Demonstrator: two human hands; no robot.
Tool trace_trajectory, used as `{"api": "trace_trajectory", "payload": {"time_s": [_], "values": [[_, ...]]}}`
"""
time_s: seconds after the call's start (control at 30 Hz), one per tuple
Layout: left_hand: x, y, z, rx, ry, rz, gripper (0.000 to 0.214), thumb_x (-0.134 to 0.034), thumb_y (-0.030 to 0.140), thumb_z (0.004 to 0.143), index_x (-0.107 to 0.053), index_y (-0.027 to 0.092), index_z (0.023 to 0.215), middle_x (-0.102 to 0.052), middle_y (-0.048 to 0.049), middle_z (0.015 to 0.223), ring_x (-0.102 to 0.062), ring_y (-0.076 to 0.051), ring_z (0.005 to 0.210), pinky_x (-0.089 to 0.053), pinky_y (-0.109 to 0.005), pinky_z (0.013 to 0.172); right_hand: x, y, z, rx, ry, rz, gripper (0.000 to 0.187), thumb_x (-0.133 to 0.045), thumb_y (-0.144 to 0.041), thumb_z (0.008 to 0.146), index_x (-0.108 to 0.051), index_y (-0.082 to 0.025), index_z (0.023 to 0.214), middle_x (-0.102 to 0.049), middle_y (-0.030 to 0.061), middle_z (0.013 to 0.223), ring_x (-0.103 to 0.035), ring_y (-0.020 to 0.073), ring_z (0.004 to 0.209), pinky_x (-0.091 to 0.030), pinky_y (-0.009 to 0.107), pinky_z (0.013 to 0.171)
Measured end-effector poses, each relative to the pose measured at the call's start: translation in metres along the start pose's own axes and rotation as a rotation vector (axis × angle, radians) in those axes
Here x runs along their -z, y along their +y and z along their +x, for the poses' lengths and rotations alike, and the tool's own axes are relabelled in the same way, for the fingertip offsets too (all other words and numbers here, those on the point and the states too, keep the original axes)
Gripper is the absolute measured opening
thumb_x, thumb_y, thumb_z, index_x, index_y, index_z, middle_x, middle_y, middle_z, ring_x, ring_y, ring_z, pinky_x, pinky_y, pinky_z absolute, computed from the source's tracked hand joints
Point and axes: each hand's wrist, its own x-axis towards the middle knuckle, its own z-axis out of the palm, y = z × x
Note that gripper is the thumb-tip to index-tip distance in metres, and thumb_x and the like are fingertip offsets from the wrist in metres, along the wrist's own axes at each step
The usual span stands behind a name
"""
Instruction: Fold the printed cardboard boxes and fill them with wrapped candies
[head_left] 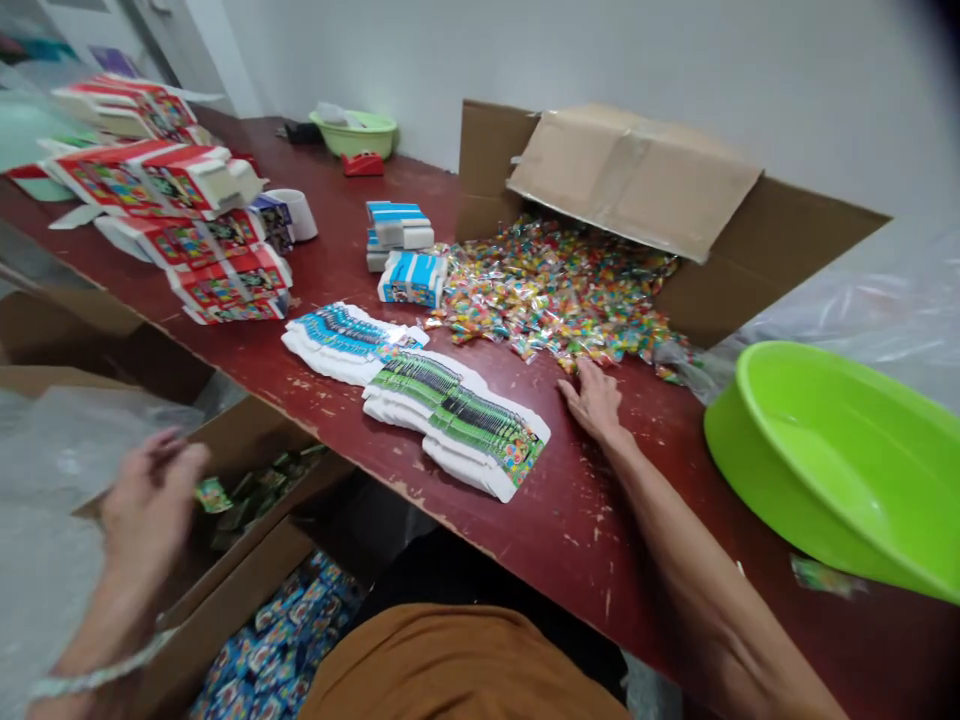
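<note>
My right hand (594,402) lies low over the red table with its fingers stretched out and thumb apart, its fingertips at the front edge of a heap of small wrapped candies (555,290). To its left lies a fanned row of flat green printed cartons (457,405), followed by flat blue ones (349,335). My left hand (154,485), smeared by motion, hangs over an open cardboard box (247,570) below the table edge. A small green packet (214,495) is just beside its fingertips; whether they touch is unclear. More green packets (259,495) lie in that box.
A large cardboard box (637,180) lies open behind the candies. The bright green basin (757,450) stands at right. Bundled red cartons (187,220) are stacked at left, blue bundles (412,278) mid-table. Blue packets (277,640) fill a lower box. A red tape dispenser (363,165) sits far back.
</note>
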Motion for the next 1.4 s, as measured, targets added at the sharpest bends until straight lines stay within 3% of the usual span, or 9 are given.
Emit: {"api": "trace_trajectory", "payload": {"time_s": [0.23, 0.4, 0.63, 0.77, 0.97, 1.07, 1.17, 1.3, 1.4], "values": [[-0.096, 0.123, -0.111, -0.877, -0.302, 0.084, 0.041, -0.059, 0.039, 0.091, -0.067, 0.023, 0.127, -0.060, -0.0184, 0.136, -0.050, -0.040, 0.128, -0.030, -0.061, 0.109, -0.003, -0.015, -0.016, 0.026, 0.016, 0.038, 0.042, -0.055, -0.042, 0.091, -0.062, -0.025, 0.129, -0.047, 0.0142, 0.144, -0.049, 0.0356, 0.118, -0.046, 0.052, 0.090], [-0.130, 0.140, -0.124, -0.943, -0.420, 0.188, 0.049, -0.055, 0.049, 0.093, -0.061, 0.025, 0.135, -0.042, -0.0182, 0.156, -0.025, -0.043, 0.148, 0.001, -0.071, 0.114, 0.004, -0.029, -0.080, 0.219, -0.045, 0.221, 0.045, -0.056, -0.050, 0.092, -0.061, -0.022, 0.127, -0.058, 0.0137, 0.130, -0.053, 0.0305, 0.114, -0.045, 0.048, 0.092], [-0.146, 0.126, -0.122, -0.967, -0.421, 0.259, 0.055, -0.053, 0.045, 0.094, -0.054, 0.019, 0.142, -0.040, -0.0218, 0.156, -0.025, -0.044, 0.148, 0.002, -0.071, 0.114, 0.002, -0.046, -0.114, 0.089, 0.059, 0.299, 0.047, -0.065, -0.057, 0.085, -0.064, -0.018, 0.110, -0.059, 0.0173, 0.131, -0.053, 0.0328, 0.116, -0.041, 0.049, 0.093], [-0.147, 0.129, -0.124, -0.951, -0.415, 0.239, 0.056, -0.056, 0.045, 0.092, -0.056, 0.018, 0.141, -0.039, -0.0225, 0.156, -0.024, -0.044, 0.148, 0.001, -0.071, 0.114, 0.007, -0.046, -0.111, -0.032, 0.094, 0.605, 0.038, -0.072, -0.053, 0.078, -0.066, -0.019, 0.093, -0.064, 0.0139, 0.116, -0.054, 0.0302, 0.109, -0.042, 0.046, 0.092], [-0.111, 0.152, -0.117, -0.656, -0.590, -0.236, 0.057, -0.063, 0.038, 0.088, -0.056, 0.014, 0.140, -0.049, -0.0213, 0.150, -0.033, -0.038, 0.145, -0.011, -0.062, 0.118, 0.054, -0.050, -0.103, -0.130, -0.101, 1.042, 0.032, -0.064, -0.052, 0.084, -0.062, -0.019, 0.086, -0.065, 0.0019, 0.079, -0.057, 0.0174, 0.073, -0.047, 0.030, 0.070], [-0.086, 0.161, -0.116, -0.187, -1.126, -0.686, 0.049, -0.065, 0.042, 0.087, -0.062, 0.019, 0.130, -0.068, -0.0163, 0.128, -0.061, -0.033, 0.121, -0.044, -0.046, 0.102, 0.080, -0.067, -0.108, -0.042, -0.257, 1.186, 0.027, -0.069, -0.047, 0.084, -0.063, -0.020, 0.087, -0.065, 0.0008, 0.080, -0.058, 0.0156, 0.073, -0.047, 0.028, 0.070], [-0.073, 0.161, -0.121, 0.251, -1.695, -0.948, 0.038, -0.067, 0.047, 0.085, -0.072, 0.013, 0.100, -0.075, -0.0137, 0.090, -0.072, -0.025, 0.077, -0.053, -0.033, 0.072, 0.091, -0.087, -0.119, 0.075, -0.282, 1.158, 0.020, -0.064, -0.040, 0.089, -0.063, -0.023, 0.099, -0.066, 0.0018, 0.090, -0.059, 0.0161, 0.077, -0.049, 0.029, 0.071], [-0.073, 0.152, -0.129, 0.417, -1.673, -1.123, 0.048, -0.079, 0.057, 0.071, -0.071, 0.012, 0.086, -0.068, -0.0066, 0.078, -0.062, -0.014, 0.055, -0.052, -0.029, 0.061, 0.094, -0.101, -0.131, 0.296, 0.025, 0.793, 0.026, -0.070, -0.030, 0.085, -0.061, -0.025, 0.108, -0.061, 0.0066, 0.109, -0.058, 0.0214, 0.095, -0.049, 0.035, 0.082], [-0.074, 0.145, -0.129, 0.316, -1.633, -1.076, 0.057, -0.080, 0.064, 0.064, -0.072, 0.011, 0.085, -0.065, -0.0057, 0.074, -0.058, -0.013, 0.054, -0.049, -0.027, 0.058, 0.099, -0.105, -0.135, 0.467, -0.038, 0.611, 0.025, -0.077, -0.030, 0.079, -0.063, -0.024, 0.099, -0.062, 0.0064, 0.102, -0.058, 0.0233, 0.096, -0.048, 0.037, 0.084]]}}
